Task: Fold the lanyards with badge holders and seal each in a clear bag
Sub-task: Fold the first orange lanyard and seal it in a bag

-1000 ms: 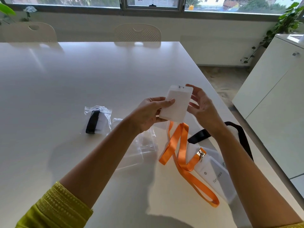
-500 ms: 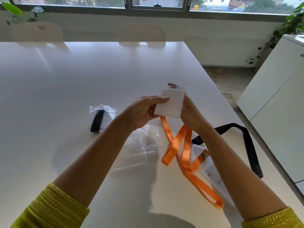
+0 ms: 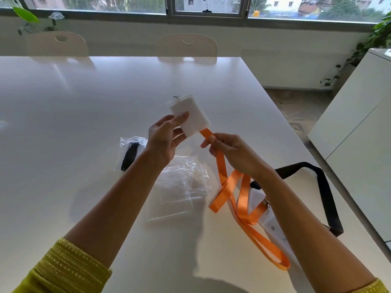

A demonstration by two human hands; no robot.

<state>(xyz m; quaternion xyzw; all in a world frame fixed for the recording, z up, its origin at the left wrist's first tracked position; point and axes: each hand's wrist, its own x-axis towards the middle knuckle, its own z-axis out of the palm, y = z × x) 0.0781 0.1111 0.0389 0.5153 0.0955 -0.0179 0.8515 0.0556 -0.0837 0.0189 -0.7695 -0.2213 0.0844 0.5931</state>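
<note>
— What's different from a second ago?

— The right hand (image 3: 230, 153) has let go of the holder (image 3: 191, 117) and slid down onto the orange strap (image 3: 224, 176). It now pinches the strap just below the holder's lower edge. The left hand (image 3: 164, 140) keeps the holder, thumb on its face, and has tilted it, clip end up and away.

— So where does that leave the job?

— I'd say the folding of this one is starting: one hand anchors the holder, the other gathers strap. Most of the strap still lies loose on the surface (image 3: 84, 123), looping down toward the near edge.

— And the bags?

— One sealed bag (image 3: 132, 151) with a black lanyard lies left of the left wrist. An empty bag (image 3: 182, 191) lies flat between the forearms, well placed for this one.

— Anything you can't make out?

— Plenty. The left fingers behind the holder are hidden. The clip at its top is a small dark blur. A second holder (image 3: 273, 227) lies under the right forearm, partly covered, its print cut off. The black lanyard (image 3: 325, 195) runs behind that arm too, so I can't tell whether it is clipped to that holder. How many empty bags are stacked there, I can't say either.
</note>
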